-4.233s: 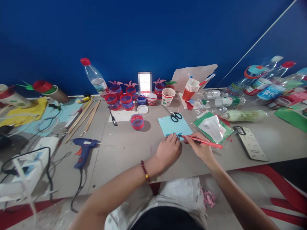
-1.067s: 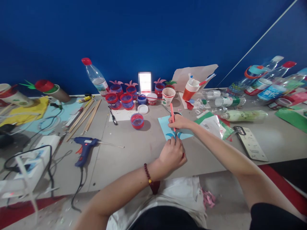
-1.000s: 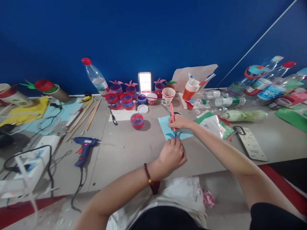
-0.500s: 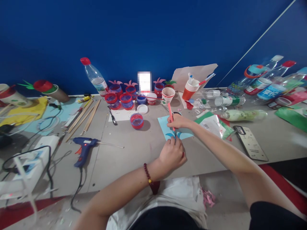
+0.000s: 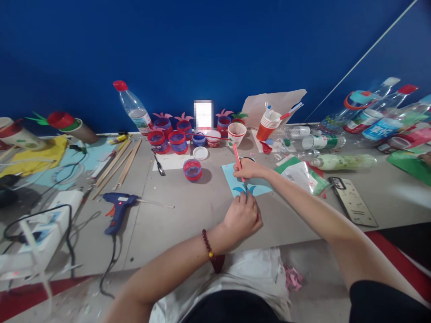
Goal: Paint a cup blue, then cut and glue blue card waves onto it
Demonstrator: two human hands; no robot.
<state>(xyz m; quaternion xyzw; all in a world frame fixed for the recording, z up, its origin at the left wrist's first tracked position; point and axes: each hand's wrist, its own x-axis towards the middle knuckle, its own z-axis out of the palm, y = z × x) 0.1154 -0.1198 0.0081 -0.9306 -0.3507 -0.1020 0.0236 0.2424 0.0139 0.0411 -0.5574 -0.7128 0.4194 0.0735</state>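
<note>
My right hand (image 5: 249,169) is closed round a red pen (image 5: 237,157), whose tip points down at a darker blue leaf-like cutout (image 5: 247,189). That cutout lies on a light blue sheet (image 5: 230,174). Just below, the fingertips of my left hand (image 5: 242,215) press on the cutout's lower edge, and the palm rests on the table. Left of the sheet stands a red and blue round container (image 5: 192,170). Behind the sheet is a white paper cup (image 5: 236,133).
A blue glue gun (image 5: 118,208) lies at the left near wooden sticks (image 5: 128,166) and a white power strip (image 5: 50,229). A phone (image 5: 353,202) and plastic bottles (image 5: 323,142) lie at the right. Part of another person's hand shows at the right edge.
The red pen and my right hand have shifted slightly left. My left hand stays on the cutout. At the far right edge, another person's hand has come into view over the green sheet.
</note>
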